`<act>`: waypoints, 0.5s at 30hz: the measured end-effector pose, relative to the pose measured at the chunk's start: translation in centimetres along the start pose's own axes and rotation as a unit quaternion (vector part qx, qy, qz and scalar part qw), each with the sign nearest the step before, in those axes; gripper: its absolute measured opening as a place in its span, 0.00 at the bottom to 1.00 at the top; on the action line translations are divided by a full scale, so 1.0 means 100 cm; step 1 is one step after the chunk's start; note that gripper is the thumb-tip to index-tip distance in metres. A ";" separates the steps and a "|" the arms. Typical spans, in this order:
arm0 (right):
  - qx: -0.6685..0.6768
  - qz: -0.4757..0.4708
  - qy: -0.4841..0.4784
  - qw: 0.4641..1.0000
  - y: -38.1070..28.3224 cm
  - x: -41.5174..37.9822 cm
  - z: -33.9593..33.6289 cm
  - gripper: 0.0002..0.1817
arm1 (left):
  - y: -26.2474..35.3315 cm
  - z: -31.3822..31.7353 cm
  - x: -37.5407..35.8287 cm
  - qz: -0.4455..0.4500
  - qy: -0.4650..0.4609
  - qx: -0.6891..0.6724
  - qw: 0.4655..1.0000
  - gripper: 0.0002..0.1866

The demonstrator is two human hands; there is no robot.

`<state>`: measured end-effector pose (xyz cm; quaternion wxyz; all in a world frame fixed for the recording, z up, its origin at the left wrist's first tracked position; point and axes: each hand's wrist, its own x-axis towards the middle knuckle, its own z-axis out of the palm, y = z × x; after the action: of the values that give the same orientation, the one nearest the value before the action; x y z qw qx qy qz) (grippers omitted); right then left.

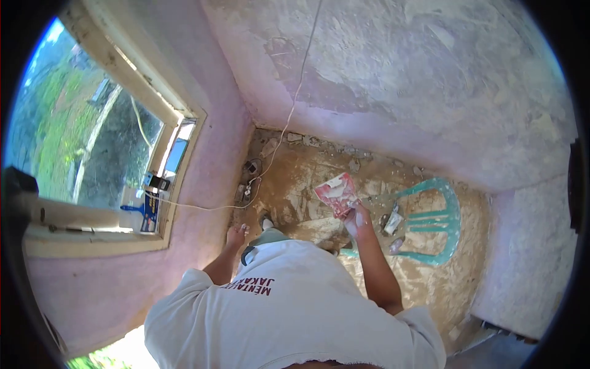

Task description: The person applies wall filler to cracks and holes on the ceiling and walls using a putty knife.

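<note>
Fingers point(353, 216) of my right hand point(357, 222) are closed on a red trowel point(335, 193), held just left of the green chair point(430, 221). My left hand point(236, 235) hangs loose and holds nothing. I think the wall point(399, 80) above the chair is partly filled — bare patches are left.

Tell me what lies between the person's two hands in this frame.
In the head view, only bare, dusty floor shows between the empty left hand and the right hand, which holds a plaster-smeared trowel.
</note>
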<state>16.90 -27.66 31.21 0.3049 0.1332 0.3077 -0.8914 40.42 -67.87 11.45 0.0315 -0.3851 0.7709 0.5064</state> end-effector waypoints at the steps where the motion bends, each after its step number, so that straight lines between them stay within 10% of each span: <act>1: -0.014 -0.003 0.006 1.000 0.013 0.011 0.009 0.19 | 0.018 -0.014 -0.004 0.007 0.003 0.029 1.000 0.15; 15: 0.085 -0.009 0.039 0.996 0.145 0.098 0.120 0.14 | -0.005 -0.184 0.210 -0.056 -0.091 -0.014 0.994 0.20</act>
<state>17.78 -48.86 29.58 0.2719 0.1901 0.2439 -0.9113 32.35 -94.58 10.78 0.1243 -0.3800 0.7349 0.5478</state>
